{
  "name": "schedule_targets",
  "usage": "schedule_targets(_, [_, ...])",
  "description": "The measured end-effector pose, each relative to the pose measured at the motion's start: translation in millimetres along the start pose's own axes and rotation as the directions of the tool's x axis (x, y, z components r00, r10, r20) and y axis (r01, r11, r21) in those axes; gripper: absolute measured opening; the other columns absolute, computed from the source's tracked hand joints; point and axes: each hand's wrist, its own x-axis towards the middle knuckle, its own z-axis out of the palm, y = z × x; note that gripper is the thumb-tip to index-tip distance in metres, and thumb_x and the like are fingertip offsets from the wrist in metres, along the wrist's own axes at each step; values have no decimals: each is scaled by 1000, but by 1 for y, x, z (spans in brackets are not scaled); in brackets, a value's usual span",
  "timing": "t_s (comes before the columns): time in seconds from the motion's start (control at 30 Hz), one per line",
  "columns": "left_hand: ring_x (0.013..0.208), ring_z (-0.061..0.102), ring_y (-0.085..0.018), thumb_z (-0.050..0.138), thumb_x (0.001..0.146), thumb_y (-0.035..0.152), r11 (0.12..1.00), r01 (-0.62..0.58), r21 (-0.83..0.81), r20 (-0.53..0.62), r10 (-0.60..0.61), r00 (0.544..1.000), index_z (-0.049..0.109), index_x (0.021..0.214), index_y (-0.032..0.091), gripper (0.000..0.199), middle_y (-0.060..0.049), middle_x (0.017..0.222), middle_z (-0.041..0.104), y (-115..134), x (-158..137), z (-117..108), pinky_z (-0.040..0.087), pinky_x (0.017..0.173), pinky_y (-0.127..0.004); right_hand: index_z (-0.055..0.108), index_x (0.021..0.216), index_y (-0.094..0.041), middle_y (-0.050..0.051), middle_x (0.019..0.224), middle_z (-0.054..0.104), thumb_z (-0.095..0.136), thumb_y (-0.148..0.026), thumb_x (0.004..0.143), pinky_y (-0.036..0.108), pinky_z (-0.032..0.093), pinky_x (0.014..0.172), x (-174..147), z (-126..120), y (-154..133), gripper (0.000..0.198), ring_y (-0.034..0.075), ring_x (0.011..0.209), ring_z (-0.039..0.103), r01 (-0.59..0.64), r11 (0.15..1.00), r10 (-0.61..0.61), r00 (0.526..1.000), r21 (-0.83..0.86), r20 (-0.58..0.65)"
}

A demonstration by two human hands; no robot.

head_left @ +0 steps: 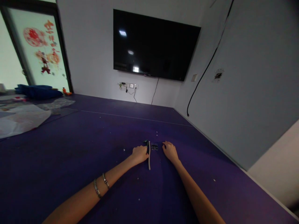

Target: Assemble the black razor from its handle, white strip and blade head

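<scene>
Apparently the work is only partway along, judging by how the small pieces lie on the purple surface (130,193). A slim off-white strip (149,163), gently curved, runs lengthwise between the hands, with a small dark green piece (146,142) close by its far end. Just right of the strip lies a small dark piece with a clear, shiny edge (154,146), too small to identify. No join between these pieces can be made out, so whatever fitting or sorting they need seems left to do.

The left hand (140,154) has its fingers curled at the strip's left side; whether they pinch the strip, the green piece or neither, I cannot tell. The right hand (170,151) rests near the dark piece, apart from it, its fingers bent and loosely spread, with nothing visible in its grip. A few white scraps (157,133) lie beyond, apparently untouched.
</scene>
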Motion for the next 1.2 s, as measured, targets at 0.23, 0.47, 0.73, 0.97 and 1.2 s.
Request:
schedule_targets(0.23, [85,64,-24,43,80,32,996,23,-82,-63,-28,998,64,85,16,27,-11,90,67,-10,1,1,49,71,-33,69,94,-16,8,103,66,51,-14,71,36,37,96,6,-15,5,29,22,103,57,-125,840,177,983,528,-50])
schedule_targets(0.47, [85,63,-23,38,85,37,985,48,-165,-160,-75,984,62,86,17,31,-10,89,66,-4,2,-12,47,70,-31,65,96,-11,10,91,68,59,-24,70,31,54,68,14,-28,-38,30,19,80,64,-206,598,245,967,775,68])
schedule_targets(0.73, [89,62,-23,39,86,38,985,34,-170,-192,-67,979,60,94,19,29,-9,94,66,18,-6,-24,46,73,-30,66,82,-10,4,66,65,69,-26,64,23,52,55,1,-38,-88,24,11,56,61,-366,341,207,928,866,311])
schedule_targets(0.97, [87,63,-26,33,88,43,996,-35,-80,-187,20,982,58,100,18,37,-11,94,66,34,-14,-23,47,71,-34,65,81,-12,-1,58,61,70,-17,60,18,46,45,-7,-48,-87,22,8,47,55,-426,360,272,899,830,344])
schedule_targets(1.2, [88,63,-27,36,86,39,996,-85,22,-99,87,991,61,95,16,35,-12,92,66,38,-22,-24,48,73,-35,66,76,-14,-3,57,60,70,-17,59,20,49,51,-5,-78,-31,18,9,53,57,-483,493,343,872,724,349])
